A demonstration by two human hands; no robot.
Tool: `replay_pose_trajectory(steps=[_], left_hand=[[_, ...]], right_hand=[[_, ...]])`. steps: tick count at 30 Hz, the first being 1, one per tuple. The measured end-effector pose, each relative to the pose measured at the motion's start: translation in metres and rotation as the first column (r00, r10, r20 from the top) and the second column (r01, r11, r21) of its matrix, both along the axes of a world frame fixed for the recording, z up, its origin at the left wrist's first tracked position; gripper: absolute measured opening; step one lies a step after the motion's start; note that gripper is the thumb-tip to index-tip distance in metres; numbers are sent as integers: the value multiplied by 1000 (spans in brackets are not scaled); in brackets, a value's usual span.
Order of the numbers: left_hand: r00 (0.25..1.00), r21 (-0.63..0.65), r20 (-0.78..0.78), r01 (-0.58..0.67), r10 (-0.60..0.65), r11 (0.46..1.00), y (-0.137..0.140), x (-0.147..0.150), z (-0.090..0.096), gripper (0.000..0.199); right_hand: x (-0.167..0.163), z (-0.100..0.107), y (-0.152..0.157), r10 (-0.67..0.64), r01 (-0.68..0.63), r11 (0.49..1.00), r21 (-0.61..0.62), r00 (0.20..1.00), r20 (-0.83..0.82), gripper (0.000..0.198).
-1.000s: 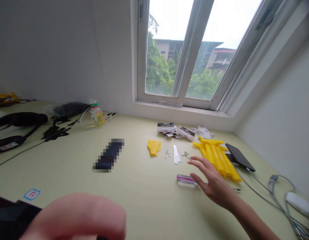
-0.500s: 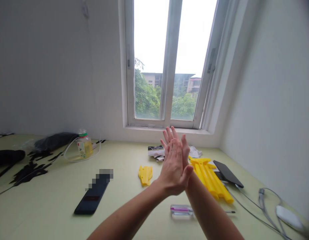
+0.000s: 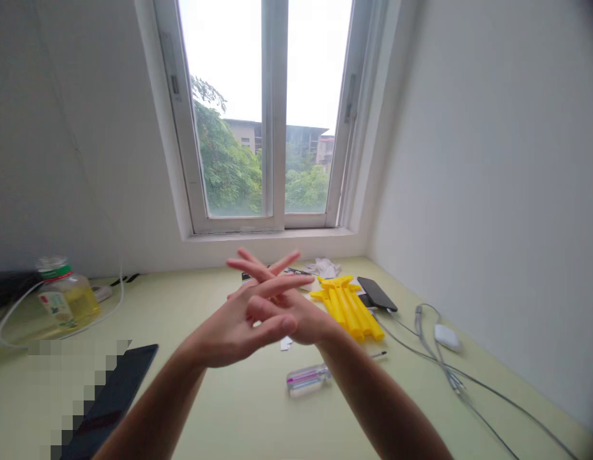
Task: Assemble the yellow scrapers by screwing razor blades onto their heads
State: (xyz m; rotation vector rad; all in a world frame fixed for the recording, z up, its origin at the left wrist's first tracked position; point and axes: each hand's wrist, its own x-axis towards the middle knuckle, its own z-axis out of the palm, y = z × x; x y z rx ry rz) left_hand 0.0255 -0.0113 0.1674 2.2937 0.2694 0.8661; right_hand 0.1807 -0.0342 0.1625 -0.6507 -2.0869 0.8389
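My left hand (image 3: 229, 333) and my right hand (image 3: 303, 317) cross over each other above the desk. Their fingers are stretched and spread, touching one another, with no object held. The left hand lies in front and covers part of the right. Below the right wrist, partly behind the forearm, a screwdriver (image 3: 306, 378) with a clear and purple handle lies on the desk. Several yellow plastic tubes joined together (image 3: 351, 310) rest just to the right of the right hand.
A dark phone (image 3: 112, 390) lies at the left, near a bottle of yellow liquid (image 3: 69, 297). On the right are another dark phone (image 3: 377, 294), grey cables (image 3: 440, 358) and a white case (image 3: 447, 337). Crumpled white paper (image 3: 323, 267) sits below the window (image 3: 272, 128).
My hands have gone from palms pressed together to crossed, spread fingers. The camera view has turned right, shifting the desk items leftward. The small flat yellow piece no longer shows.
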Motion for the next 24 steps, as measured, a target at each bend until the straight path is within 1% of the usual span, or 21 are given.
replay_pose_trajectory(steps=[1, 2, 3, 4, 5, 7, 9, 11, 13, 15, 20, 22, 24], left_hand=[[994, -4, -39, 98, -98, 995, 0, -2, 1, 54], [983, -5, -65, 170, -170, 985, 0, -3, 1, 55], [975, -12, -87, 205, -205, 979, 2, -4, 0, 54], [974, -24, -97, 204, -205, 979, 4, -5, -2, 53], [977, -45, -103, 182, -186, 982, 8, -6, -4, 52], [982, -105, -109, 144, -156, 984, 18, -9, -9, 52], [972, -163, -114, 184, -203, 969, 28, -14, -14, 55], [958, -205, -129, 227, -256, 952, 34, -20, -16, 55], [953, -237, -144, 229, -267, 944, 34, -23, -15, 54], [961, -249, -140, 200, -240, 947, 28, -22, -15, 54], [987, -182, -55, 141, -153, 973, 11, -8, -14, 54], [988, -162, -52, 139, -149, 977, 9, -7, -13, 55], [982, -159, -68, 161, -174, 974, 10, -9, -12, 57]], right_hand=[[5, 4, -3, 67, -67, 998, 7, 996, 54, 56], [8, 7, -4, 139, -140, 990, 0, 986, 90, 55], [10, 7, -4, 195, -194, 981, -20, 975, 105, 52], [10, 7, -3, 216, -212, 976, -45, 969, 116, 50], [9, 4, -1, 202, -194, 978, -77, 973, 112, 49], [1, -3, 1, 80, -69, 989, -134, 994, 80, 48], [-10, -12, 3, -68, 78, 982, -174, 996, 66, 48], [-19, -18, 2, -136, 143, 972, -185, 989, 53, 49], [-22, -19, 1, -135, 142, 975, -173, 989, 53, 50], [-19, -16, -1, -120, 128, 982, -140, 991, 62, 49], [-3, -4, -6, -115, 122, 991, -57, 987, 115, 41], [-3, -2, -8, -115, 123, 991, -55, 986, 122, 41], [-7, -4, -9, -138, 146, 986, -75, 984, 110, 41]])
